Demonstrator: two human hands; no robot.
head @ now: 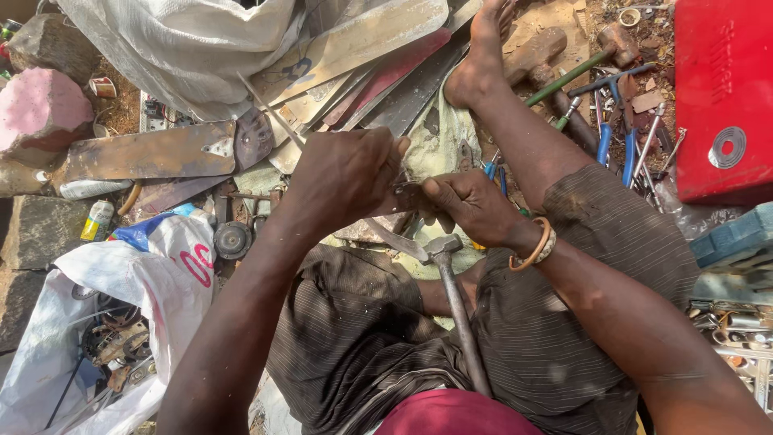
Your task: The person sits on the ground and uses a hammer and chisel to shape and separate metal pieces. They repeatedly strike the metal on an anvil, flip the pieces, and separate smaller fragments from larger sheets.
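Seen from above, a person sat on the ground amid scrap metal, both hands meeting at the centre of the frame. The left hand was curled into a tight fist, fingers closed around a small dark metal part that was mostly hidden, so its shape could not be told. The right hand came in from the right, fingers and thumb pinched shut on the same part, the two hands touching. A smooth orange-brown bangle circled the right wrist. Just below the hands, a hammer with a dull grey steel head and a long worn handle lay across the lap, on dark, finely striped cloth trousers. In the upper middle, flat fan blades, long and rounded, cream, red and dark, fanned out beside a bare foot. A crumpled white woven sack filled the upper left, with a rusty brown metal plate beneath it and a rough pink stone at the left edge. A white plastic bag of tangled wires and parts sat lower left. At upper right lay blue-handled pliers on the dirt, next to a glossy red box.
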